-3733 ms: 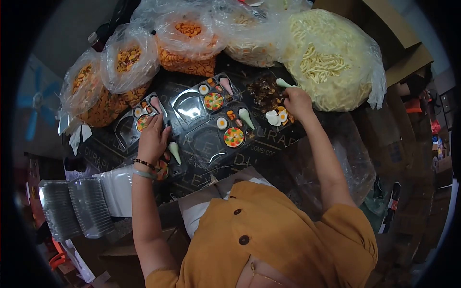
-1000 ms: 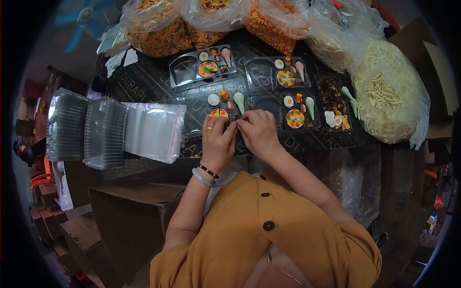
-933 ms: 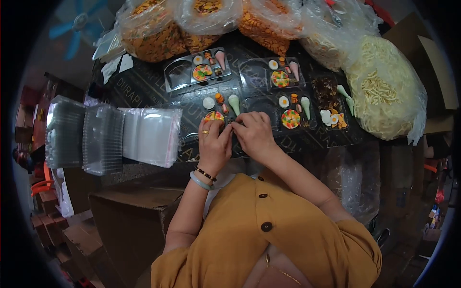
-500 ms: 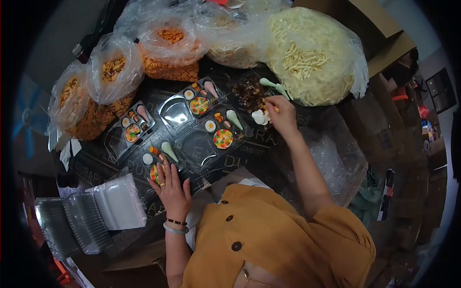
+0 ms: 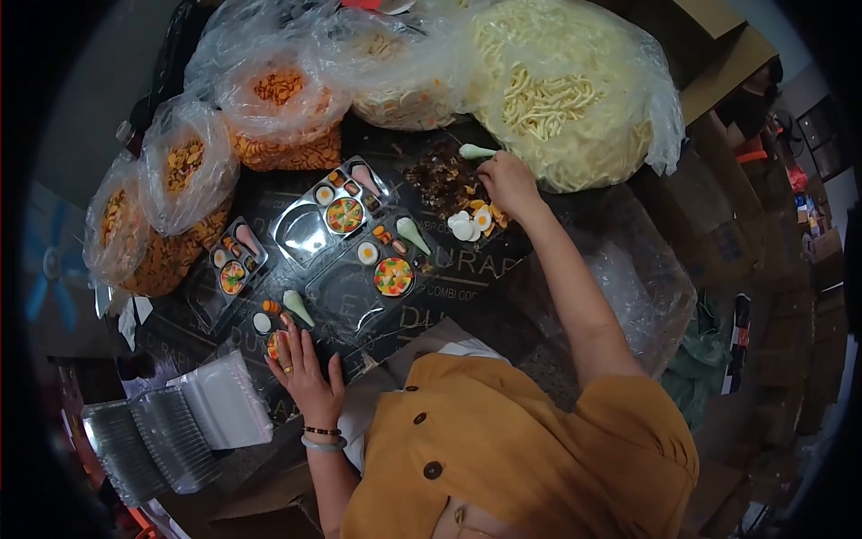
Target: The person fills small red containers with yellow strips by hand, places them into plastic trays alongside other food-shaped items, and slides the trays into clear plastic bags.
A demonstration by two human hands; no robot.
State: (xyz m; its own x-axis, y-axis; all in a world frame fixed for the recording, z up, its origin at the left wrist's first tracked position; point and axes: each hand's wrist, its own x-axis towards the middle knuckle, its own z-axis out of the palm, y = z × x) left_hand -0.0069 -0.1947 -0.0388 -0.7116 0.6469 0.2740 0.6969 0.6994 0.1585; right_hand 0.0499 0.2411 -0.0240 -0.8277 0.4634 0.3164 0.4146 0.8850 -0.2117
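Note:
My left hand (image 5: 307, 379) lies with its fingers stretched over the near-left clear tray, partly hiding a round, pizza-like piece (image 5: 277, 343). Beside it in that tray are a white round piece (image 5: 261, 322) and a pale green teardrop-shaped piece (image 5: 298, 308). My right hand (image 5: 510, 186) is closed, fingertips pointing down at the edge of a pile of small brown pieces (image 5: 438, 180). What it pinches, if anything, is hidden. Next to its fingers lies another pale green piece (image 5: 476, 152). White round pieces (image 5: 463, 225) and egg-like pieces (image 5: 483, 218) sit just below that hand.
Several clear trays with toy-food pieces (image 5: 344, 215) lie on the black printed surface. Open plastic bags stand behind, including orange pieces (image 5: 285, 144) and pale, noodle-like strands (image 5: 566, 99). Stacked clear trays (image 5: 175, 440) are at lower left. A clear plastic bag (image 5: 620, 287) lies at right.
My right hand has moved away from the white pieces toward the pale green piece, uncovering egg-like pieces. My left hand stays over the near-left tray. The whole view has shifted slightly.

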